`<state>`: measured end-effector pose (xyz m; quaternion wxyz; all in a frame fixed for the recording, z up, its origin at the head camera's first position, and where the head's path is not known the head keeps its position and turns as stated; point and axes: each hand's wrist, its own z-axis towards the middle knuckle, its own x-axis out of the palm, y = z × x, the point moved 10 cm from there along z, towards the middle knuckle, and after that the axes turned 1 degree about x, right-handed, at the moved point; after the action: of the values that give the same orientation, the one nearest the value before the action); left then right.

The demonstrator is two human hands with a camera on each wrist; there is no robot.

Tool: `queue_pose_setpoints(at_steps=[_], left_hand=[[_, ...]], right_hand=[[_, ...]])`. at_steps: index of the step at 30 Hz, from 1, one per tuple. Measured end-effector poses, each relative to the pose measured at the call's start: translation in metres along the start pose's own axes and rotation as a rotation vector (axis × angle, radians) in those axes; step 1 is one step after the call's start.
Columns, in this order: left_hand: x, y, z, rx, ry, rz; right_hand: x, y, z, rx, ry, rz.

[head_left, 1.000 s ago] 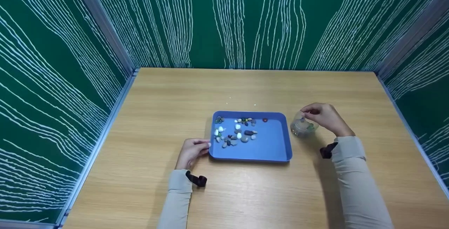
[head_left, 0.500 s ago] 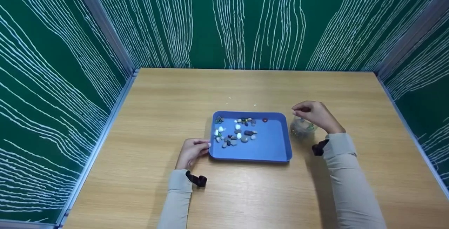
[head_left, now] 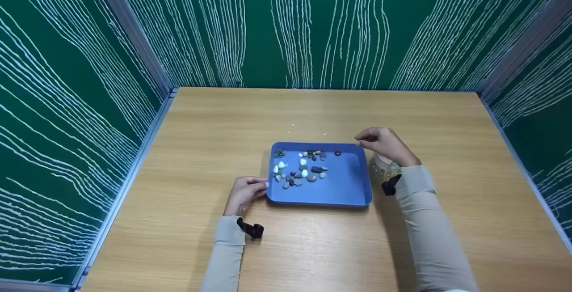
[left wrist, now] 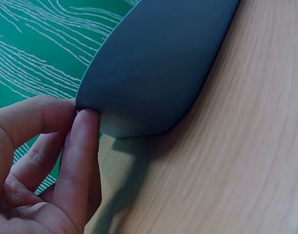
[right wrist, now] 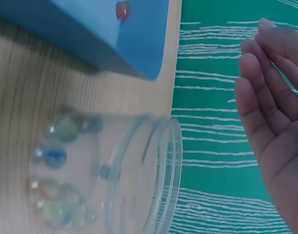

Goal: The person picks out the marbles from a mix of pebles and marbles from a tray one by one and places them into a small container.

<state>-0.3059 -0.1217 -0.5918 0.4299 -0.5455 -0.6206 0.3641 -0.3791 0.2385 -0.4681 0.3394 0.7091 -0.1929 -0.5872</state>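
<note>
A blue tray lies on the table with several pebbles and glass pieces grouped in its left and middle parts. One red marble sits near its far edge, apart from the others. My left hand pinches the tray's left rim between thumb and fingers; the left wrist view shows this grip closely. My right hand is above the tray's far right corner, thumb and fingertips close together. Whether something small is between them is hidden. Behind that wrist stands a clear jar holding several marbles.
The wooden table is bounded by green panels with white lines at the back and sides. Tiny white bits lie beyond the tray.
My right hand has come out of the jar's mouth and moved left to the tray's far right corner. The left hand and the tray have stayed still.
</note>
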Motion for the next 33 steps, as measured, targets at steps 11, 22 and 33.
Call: queue_pose_setpoints(at_steps=[11,22,33], left_hand=[[0.000,0.001,0.000,-0.014,-0.007,-0.001],[0.000,-0.001,-0.001,-0.006,-0.011,0.005],[0.003,-0.005,-0.003,0.030,0.010,0.000]], right_hand=[[0.023,0.024,0.016,-0.045,0.035,-0.007],[0.055,0.041,0.026,-0.025,0.122,0.051],[0.082,0.063,0.036,-0.068,0.164,0.013]])
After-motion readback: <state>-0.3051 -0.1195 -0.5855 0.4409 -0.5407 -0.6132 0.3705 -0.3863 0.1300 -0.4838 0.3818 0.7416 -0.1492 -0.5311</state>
